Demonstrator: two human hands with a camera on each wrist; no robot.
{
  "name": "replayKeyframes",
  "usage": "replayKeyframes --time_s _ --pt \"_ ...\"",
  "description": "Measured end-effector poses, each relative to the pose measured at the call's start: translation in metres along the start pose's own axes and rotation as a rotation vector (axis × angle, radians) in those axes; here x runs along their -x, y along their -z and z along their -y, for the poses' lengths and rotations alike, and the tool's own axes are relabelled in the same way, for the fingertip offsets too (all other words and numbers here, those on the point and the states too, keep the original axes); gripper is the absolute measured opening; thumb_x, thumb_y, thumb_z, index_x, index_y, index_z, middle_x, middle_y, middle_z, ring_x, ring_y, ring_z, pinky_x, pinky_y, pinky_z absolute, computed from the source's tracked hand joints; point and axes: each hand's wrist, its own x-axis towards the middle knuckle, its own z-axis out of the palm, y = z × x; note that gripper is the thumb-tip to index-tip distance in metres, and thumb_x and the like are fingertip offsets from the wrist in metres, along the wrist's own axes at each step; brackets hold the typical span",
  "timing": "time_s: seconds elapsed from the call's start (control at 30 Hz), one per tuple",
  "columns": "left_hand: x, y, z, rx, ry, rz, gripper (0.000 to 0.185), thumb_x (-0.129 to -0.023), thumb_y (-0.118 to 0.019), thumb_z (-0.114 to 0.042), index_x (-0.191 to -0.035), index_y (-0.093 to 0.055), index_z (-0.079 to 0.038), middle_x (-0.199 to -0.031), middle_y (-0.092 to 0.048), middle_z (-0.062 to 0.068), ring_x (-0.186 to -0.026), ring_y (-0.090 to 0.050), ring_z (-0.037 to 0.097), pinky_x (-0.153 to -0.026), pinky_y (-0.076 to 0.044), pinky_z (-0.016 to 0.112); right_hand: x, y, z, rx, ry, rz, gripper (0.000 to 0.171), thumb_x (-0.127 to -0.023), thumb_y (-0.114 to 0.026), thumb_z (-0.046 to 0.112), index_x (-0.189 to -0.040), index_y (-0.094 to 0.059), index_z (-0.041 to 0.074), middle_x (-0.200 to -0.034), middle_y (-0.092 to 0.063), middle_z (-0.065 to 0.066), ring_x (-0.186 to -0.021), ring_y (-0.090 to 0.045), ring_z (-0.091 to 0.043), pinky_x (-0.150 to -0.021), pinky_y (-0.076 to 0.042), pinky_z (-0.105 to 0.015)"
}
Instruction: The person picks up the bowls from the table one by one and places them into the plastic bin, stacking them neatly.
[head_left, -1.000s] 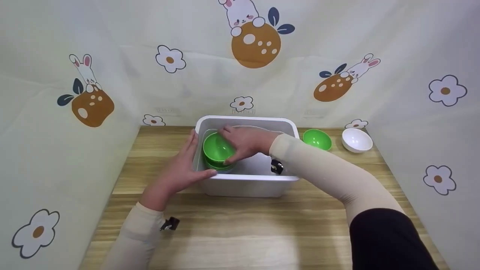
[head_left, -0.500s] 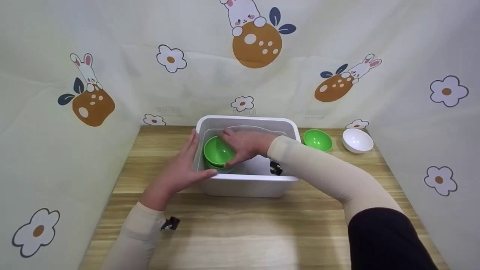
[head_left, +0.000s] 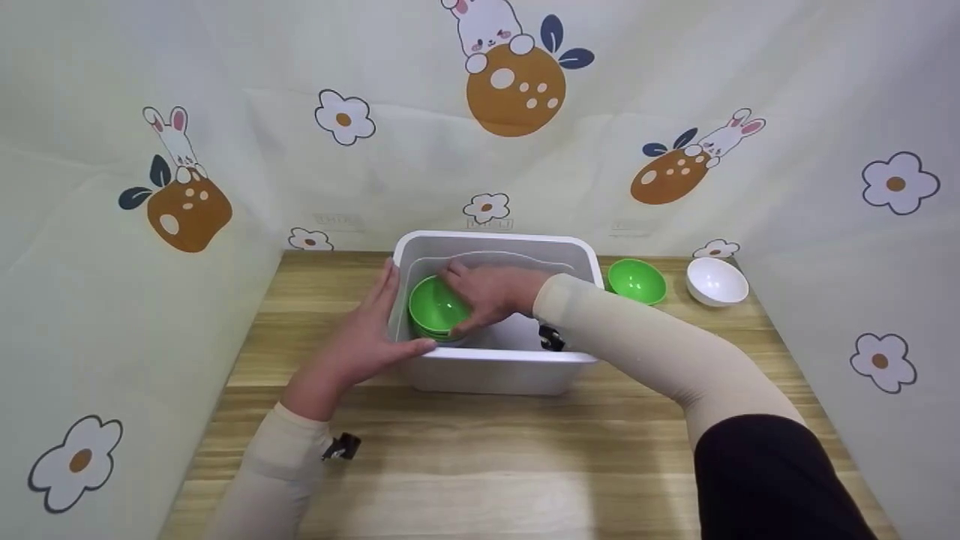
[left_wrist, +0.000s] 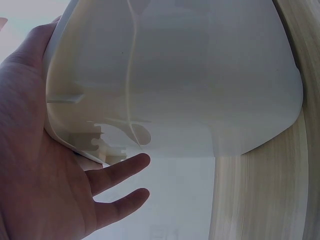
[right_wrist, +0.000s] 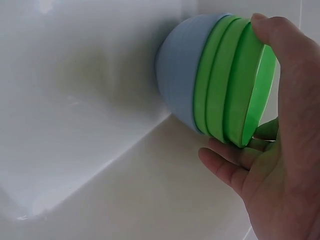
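A white plastic bin (head_left: 487, 376) stands on the table. My left hand (head_left: 352, 346) rests on its near left corner, thumb across the front rim and fingers along the left side; two fingers (left_wrist: 120, 175) stretch out straight in the left wrist view. Inside the bin at its left end, my right hand (head_left: 495, 291) grips the top green bowl (head_left: 435, 304) by its rim, thumb on one side and fingers on the other. That bowl is nested in more green bowls (right_wrist: 216, 80), with a light blue bowl (right_wrist: 180, 70) at the bottom of the stack.
Right of the bin, a green bowl (head_left: 636, 282) and a white bowl (head_left: 717, 282) sit on the wooden table (head_left: 480, 465). Printed cloth walls (head_left: 405, 180) enclose the table at the back and both sides.
The top green bowl has sunk lower into the stack, with my right hand moving down along with it. My left hand stays in place on the bin.
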Motion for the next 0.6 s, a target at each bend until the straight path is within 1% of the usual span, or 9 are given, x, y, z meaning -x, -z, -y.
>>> replayKeyframes --time_s 0.17,0.27,0.47,0.6 --pt "0.0002 0.0003 -0.0008 0.004 -0.006 -0.003 0.137 -0.085 -0.084 -0.074 -0.179 -0.002 -0.018 -0.187 0.003 0.007 -0.16 -0.031 0.052 -0.12 -0.039 0.071 -0.0004 -0.002 0.0003 0.003 -0.013 0.008 0.117 -0.092 -0.079 0.065 -0.17 -0.026 -0.004 -0.156 -0.041 -0.02 -0.117 -0.067 -0.032 -0.109 -0.056 -0.042" --pt "0.0003 0.0007 -0.0012 0.011 -0.006 0.0 0.136 -0.086 -0.084 -0.072 -0.179 -0.002 -0.017 -0.186 0.003 0.008 -0.161 -0.029 0.051 -0.122 -0.037 0.07 -0.0006 -0.0019 0.0004 -0.003 -0.016 0.006 0.118 -0.092 -0.08 0.065 -0.17 -0.026 -0.004 -0.157 -0.041 -0.021 -0.12 -0.066 -0.033 -0.112 -0.055 -0.042" --pt "-0.0001 0.0005 -0.0015 0.012 -0.003 -0.001 0.134 -0.087 -0.087 -0.065 -0.18 -0.003 -0.017 -0.187 0.003 0.007 -0.16 -0.032 0.05 -0.121 -0.039 0.069 0.0 -0.0022 0.0004 -0.014 -0.011 -0.003 0.117 -0.091 -0.082 0.063 -0.17 -0.027 -0.004 -0.155 -0.042 -0.021 -0.121 -0.066 -0.032 -0.112 -0.054 -0.042" --pt "-0.0002 0.0003 -0.002 0.006 -0.011 -0.004 0.133 -0.088 -0.087 -0.063 -0.179 -0.003 -0.014 -0.186 0.002 0.009 -0.16 -0.031 0.051 -0.121 -0.039 0.07 -0.0001 -0.0031 -0.0008 -0.025 -0.01 -0.003 0.117 -0.091 -0.083 0.062 -0.169 -0.028 -0.004 -0.153 -0.044 -0.02 -0.123 -0.064 -0.032 -0.114 -0.052 -0.041"
